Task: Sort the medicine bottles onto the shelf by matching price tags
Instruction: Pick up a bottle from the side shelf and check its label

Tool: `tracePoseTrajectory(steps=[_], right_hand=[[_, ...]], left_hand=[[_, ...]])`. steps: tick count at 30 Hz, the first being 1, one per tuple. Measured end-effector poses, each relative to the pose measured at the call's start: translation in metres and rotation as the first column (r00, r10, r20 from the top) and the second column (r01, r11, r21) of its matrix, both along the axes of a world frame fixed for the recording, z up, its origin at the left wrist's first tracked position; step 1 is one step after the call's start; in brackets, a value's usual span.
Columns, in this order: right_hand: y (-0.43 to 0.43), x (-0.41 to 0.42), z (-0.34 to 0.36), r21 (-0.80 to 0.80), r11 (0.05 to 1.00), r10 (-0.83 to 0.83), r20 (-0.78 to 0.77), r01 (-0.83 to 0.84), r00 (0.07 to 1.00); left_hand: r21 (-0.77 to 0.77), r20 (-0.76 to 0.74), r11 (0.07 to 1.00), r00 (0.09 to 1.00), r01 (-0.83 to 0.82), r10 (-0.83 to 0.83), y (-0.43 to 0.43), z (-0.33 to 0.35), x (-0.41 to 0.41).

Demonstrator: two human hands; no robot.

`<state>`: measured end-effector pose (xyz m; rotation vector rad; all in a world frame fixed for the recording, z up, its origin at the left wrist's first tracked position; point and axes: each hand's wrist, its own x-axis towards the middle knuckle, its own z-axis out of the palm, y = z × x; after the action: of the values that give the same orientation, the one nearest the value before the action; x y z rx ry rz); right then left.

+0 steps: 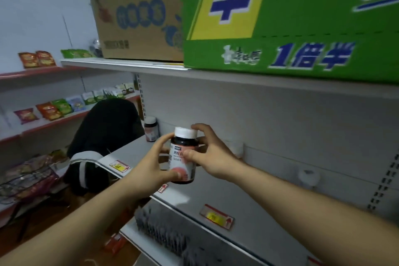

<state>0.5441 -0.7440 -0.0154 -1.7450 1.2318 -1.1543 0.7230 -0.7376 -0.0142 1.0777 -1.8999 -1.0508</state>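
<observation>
Both hands (151,164) gripping medicine bottle (183,157), above shelf (194,196)

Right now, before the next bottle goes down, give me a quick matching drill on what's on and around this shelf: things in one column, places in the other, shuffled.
Things:
1. held bottle
2. second bottle
3. green carton
4. price tag

Places:
A. on the top shelf, at the right
B. on the shelf's front edge, below the right forearm
C. between the left hand and the right hand
D. standing at the shelf's far left end

Pairs: 1-C, 2-D, 3-A, 4-B
</observation>
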Motion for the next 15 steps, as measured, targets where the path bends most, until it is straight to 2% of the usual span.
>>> tracePoseTrajectory(steps=[5,10,15], right_hand=[[-0.054,0.057,-0.011,0.034,0.999,-0.043,0.014,0.042,0.999],[-0.104,0.087,-0.023,0.072,0.993,-0.087,-0.041,0.09,0.995],[-0.16,0.102,-0.047,0.042,0.993,-0.101,-0.123,0.107,0.987]], left_hand=[[0.023,0.04,1.0,0.999,0.01,-0.011,-0.058,-0.003,0.057],[0.102,0.048,0.995,0.999,-0.018,0.013,-0.122,-0.015,0.087],[0.168,0.053,0.985,0.998,-0.031,0.022,-0.185,-0.031,0.098]])
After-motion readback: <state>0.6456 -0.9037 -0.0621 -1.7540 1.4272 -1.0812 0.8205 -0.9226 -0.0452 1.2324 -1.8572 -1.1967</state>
